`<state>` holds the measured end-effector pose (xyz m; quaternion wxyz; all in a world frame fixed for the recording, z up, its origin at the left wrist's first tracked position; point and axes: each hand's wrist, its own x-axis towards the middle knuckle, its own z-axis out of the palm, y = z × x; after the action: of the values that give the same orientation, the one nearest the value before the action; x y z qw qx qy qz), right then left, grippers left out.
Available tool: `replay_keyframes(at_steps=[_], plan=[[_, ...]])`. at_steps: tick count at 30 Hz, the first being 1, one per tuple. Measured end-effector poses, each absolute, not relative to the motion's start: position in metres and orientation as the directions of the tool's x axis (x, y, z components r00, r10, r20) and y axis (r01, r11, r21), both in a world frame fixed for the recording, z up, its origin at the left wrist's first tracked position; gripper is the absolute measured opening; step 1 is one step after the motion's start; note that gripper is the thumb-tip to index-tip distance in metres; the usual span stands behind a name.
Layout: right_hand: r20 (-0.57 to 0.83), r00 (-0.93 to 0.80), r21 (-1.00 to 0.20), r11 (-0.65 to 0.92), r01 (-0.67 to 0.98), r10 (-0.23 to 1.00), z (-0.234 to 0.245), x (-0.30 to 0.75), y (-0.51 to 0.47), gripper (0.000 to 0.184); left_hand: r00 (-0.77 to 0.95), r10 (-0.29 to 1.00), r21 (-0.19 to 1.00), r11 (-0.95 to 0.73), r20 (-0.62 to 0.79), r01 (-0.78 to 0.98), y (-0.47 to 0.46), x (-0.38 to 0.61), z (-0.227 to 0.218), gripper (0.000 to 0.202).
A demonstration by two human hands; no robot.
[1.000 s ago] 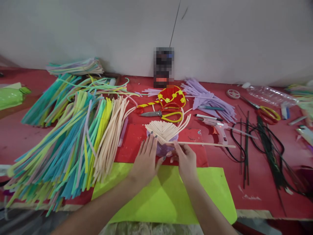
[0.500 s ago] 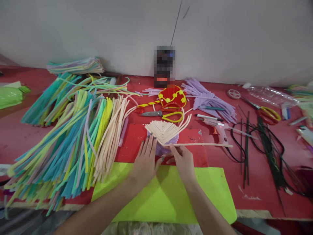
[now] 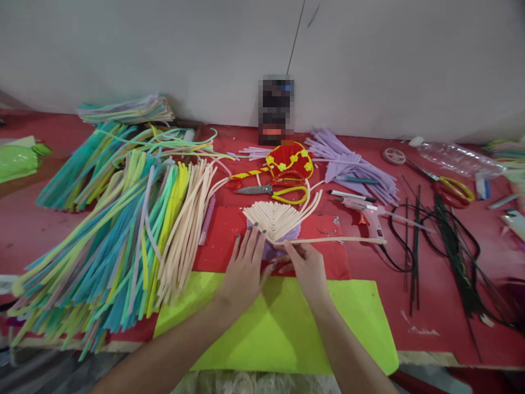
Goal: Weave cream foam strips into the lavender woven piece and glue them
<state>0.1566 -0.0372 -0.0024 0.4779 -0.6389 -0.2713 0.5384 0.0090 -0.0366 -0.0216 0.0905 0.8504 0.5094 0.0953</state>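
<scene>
A fan-shaped piece of cream pipe cleaners [image 3: 268, 216], laid in a V pattern, rests over a purple pipe-cleaner piece [image 3: 292, 233] at the middle of the table. My left hand [image 3: 245, 264] lies against its lower left edge, fingers stretched out and slightly apart. Thumb and forefinger of my right hand [image 3: 307, 269] pinch a single cream pipe cleaner [image 3: 340, 240] near the bottom tip of the V. Its long free end reaches right, as far as the pink hot glue gun [image 3: 372, 221]. Under the work is a red sheet [image 3: 328, 262], in front of it a lime-green mat [image 3: 279, 334].
Bundles of coloured pipe cleaners [image 3: 123, 246] fill the left side. Behind the work lie scissors [image 3: 256, 190] and a red-and-yellow decorated piece [image 3: 289, 158]; a phone [image 3: 276, 109] leans on the wall. Purple pipe cleaners [image 3: 356, 167], green stems [image 3: 455, 257] and a plastic bottle [image 3: 459, 157] are rightward.
The free end of the cream pipe cleaner has shifted slightly left and up. Both hands keep almost the same place and pose.
</scene>
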Motion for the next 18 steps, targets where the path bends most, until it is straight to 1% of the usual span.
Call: replay_keyframes(at_steps=[3,7,15,18], plan=[[-0.434,0.268,-0.9,-0.401,-0.172,0.86,-0.0027,0.1566,-0.0368,0.035,0.461,0.885,0.257,-0.462,0.068,0.849,-0.0365,0.0093,-0.0216,0.055],[-0.43,0.268,-0.902,-0.396,-0.172,0.862,-0.0026,0.1568,-0.0367,0.036,0.452,0.889,0.237,-0.455,0.068,0.858,-0.0357,0.0099,-0.018,0.052],[-0.439,0.255,-0.897,-0.402,-0.184,0.861,-0.0032,0.1576,-0.0365,0.036,0.49,0.872,0.159,-0.486,0.015,0.859,-0.0353,0.0107,-0.0164,0.058],[-0.453,0.23,-0.889,-0.418,-0.184,0.861,-0.0012,0.1597,-0.0351,0.036,0.51,0.86,0.156,-0.505,0.008,0.849,-0.035,0.0093,-0.0167,0.058]])
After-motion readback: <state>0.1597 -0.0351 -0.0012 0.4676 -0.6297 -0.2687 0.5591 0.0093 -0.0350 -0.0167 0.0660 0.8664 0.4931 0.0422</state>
